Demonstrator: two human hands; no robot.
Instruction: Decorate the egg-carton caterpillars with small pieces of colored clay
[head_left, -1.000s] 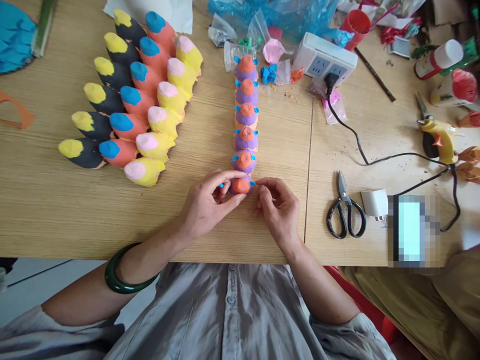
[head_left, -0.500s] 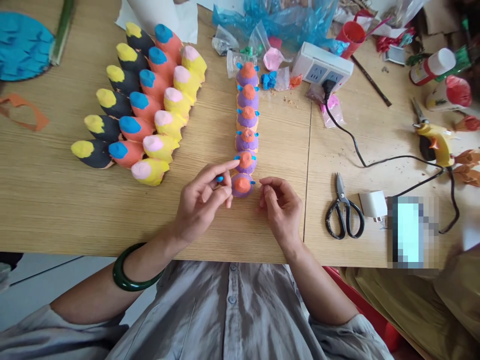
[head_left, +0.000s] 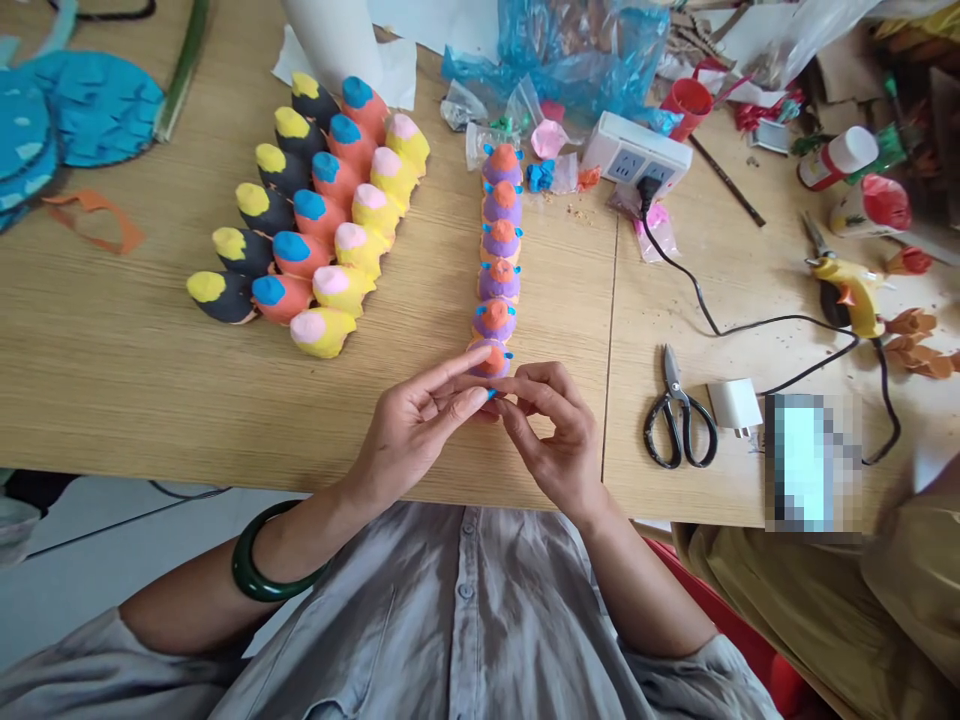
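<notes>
A tiny piece of blue clay [head_left: 492,394] sits between the fingertips of both hands, just in front of the near end of a strip. My left hand [head_left: 412,425] pinches it at the thumb tip, its index finger stretched out over the nearest bump. From the other side my right hand [head_left: 559,425] closes thumb and index finger around the same piece. The strip [head_left: 499,286] is a row of several purple bumps with orange tops and small blue bits at their sides. Its nearest bump is partly hidden behind my left fingers.
Left stand joined rows of painted cones [head_left: 300,252] in black, orange and yellow. Scissors [head_left: 679,410], a white charger [head_left: 735,405] and a blurred-out device [head_left: 806,465] lie right. Behind are a power strip [head_left: 636,150] with a black cord, a glue gun [head_left: 851,295] and blue plastic [head_left: 585,60].
My hands have come together at the blue clay piece, which moved right with my left hand. My right hand shifted slightly left. The view has shifted a little.
</notes>
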